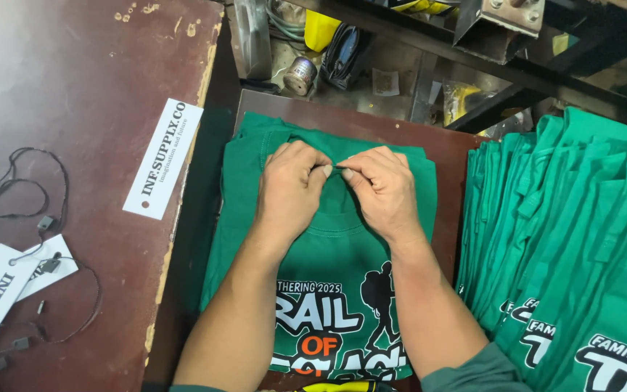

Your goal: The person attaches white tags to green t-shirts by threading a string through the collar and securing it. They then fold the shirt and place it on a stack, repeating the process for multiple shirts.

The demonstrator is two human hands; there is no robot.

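Observation:
A folded green T-shirt [328, 261] with a white, orange and black print lies on a dark red board in the middle. My left hand [289, 187] and my right hand [384, 189] rest on its collar end, fingertips pinched together at the neckline. Something small and thin is held between the fingertips; I cannot tell what it is. The collar itself is mostly hidden under my hands.
A stack of folded green shirts [582, 247] fans out at the right. On the worn table at the left lie a white paper tag [163, 158], several more tags [1, 287] and black strings [34, 181]. Metal frame parts, a small can [300, 75] and clutter stand behind.

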